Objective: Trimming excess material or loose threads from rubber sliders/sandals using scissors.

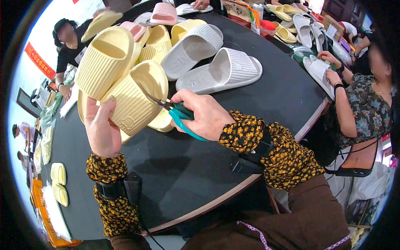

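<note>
A: Where is the work now?

B: In the left hand [102, 130] — a thick pale-yellow slipper with a ribbed strap [139, 104], at the near side of the pile, over the black table [287, 110]. The thumb presses its near edge; the other fingers are mostly hidden, so I can't tell their exact grip.

A: And the right hand [204, 114]?

B: Curled round teal-handled scissors with dark metal blades [180, 116], thumb and fingers closed on the grips. The tips point left, at the strap's opening. Whether they touch it, I can't tell.

A: So how far along is it?

B: I'd judge this slipper mid-step: the blades are at it, and it hasn't been set down. No cut shows clearly.

A: And the others?

B: Other yellow slippers crowd the far left, with two light-grey ribbed slippers [246, 68] to the right and a pale-pink ribbed slipper [163, 15] farther off. Which of those are finished and which are left — nothing visible sorts them.
</note>
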Action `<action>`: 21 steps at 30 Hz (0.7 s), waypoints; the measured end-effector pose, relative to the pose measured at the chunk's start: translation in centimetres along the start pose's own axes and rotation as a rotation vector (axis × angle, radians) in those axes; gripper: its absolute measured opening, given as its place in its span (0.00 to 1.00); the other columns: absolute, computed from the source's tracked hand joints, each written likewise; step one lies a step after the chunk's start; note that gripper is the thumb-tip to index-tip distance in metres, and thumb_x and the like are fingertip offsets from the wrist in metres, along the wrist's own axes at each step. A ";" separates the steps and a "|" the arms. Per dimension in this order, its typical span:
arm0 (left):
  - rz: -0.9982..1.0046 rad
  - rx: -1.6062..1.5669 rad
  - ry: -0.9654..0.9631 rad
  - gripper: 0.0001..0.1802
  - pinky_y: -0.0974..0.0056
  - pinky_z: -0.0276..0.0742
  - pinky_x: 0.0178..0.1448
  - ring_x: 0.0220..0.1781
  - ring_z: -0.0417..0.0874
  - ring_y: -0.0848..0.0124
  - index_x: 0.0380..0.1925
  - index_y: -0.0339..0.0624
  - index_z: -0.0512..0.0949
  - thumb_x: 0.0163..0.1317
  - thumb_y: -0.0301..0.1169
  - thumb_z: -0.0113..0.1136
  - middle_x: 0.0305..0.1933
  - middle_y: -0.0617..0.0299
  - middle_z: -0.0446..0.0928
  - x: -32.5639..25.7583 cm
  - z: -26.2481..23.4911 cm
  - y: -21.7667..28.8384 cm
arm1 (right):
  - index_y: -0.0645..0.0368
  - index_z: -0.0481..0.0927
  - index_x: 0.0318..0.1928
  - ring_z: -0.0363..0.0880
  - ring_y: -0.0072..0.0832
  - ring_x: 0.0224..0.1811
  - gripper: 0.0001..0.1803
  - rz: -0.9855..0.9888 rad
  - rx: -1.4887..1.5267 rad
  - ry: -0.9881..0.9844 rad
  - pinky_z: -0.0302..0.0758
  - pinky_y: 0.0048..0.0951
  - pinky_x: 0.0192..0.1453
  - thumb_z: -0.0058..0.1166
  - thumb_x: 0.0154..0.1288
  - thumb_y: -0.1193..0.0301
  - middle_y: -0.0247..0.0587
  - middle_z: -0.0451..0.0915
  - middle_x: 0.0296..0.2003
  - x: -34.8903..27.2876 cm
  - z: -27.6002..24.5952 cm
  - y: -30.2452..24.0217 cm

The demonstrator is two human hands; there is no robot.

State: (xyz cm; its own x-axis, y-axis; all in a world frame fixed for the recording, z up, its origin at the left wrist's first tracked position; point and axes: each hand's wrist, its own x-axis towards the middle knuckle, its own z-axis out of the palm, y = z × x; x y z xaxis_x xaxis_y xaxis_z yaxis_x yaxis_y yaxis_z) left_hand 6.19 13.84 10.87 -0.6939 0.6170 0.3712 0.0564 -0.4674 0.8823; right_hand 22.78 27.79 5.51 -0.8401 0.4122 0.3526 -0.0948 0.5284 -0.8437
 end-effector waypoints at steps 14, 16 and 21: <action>0.055 0.085 -0.122 0.28 0.62 0.64 0.63 0.61 0.68 0.64 0.59 0.36 0.58 0.56 0.16 0.46 0.60 0.52 0.66 -0.4 0.8 -0.3 | 0.59 0.69 0.44 0.77 0.48 0.37 0.22 -0.001 -0.027 0.071 0.72 0.41 0.41 0.60 0.51 0.65 0.54 0.78 0.31 0.2 0.1 0.6; 0.056 0.083 -0.120 0.28 0.62 0.64 0.63 0.61 0.68 0.64 0.59 0.36 0.58 0.56 0.16 0.46 0.60 0.52 0.66 -0.5 0.7 -0.3 | 0.59 0.69 0.44 0.77 0.48 0.37 0.22 -0.023 -0.027 0.095 0.72 0.41 0.41 0.60 0.50 0.65 0.54 0.78 0.31 0.1 0.2 0.5; 0.060 0.089 -0.130 0.28 0.62 0.63 0.63 0.61 0.68 0.64 0.60 0.36 0.58 0.57 0.16 0.46 0.60 0.51 0.65 -0.7 1.1 -0.3 | 0.60 0.70 0.43 0.77 0.48 0.37 0.22 -0.040 -0.006 0.092 0.72 0.41 0.41 0.61 0.50 0.65 0.54 0.78 0.32 0.1 0.2 0.8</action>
State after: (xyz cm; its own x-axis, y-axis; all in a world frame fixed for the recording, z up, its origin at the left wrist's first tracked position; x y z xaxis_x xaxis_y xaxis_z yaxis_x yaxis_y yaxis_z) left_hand 7.44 14.19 10.66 -0.5892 0.6689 0.4532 0.1626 -0.4513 0.8774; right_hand 22.51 28.16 4.82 -0.7830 0.4570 0.4221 -0.1239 0.5504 -0.8257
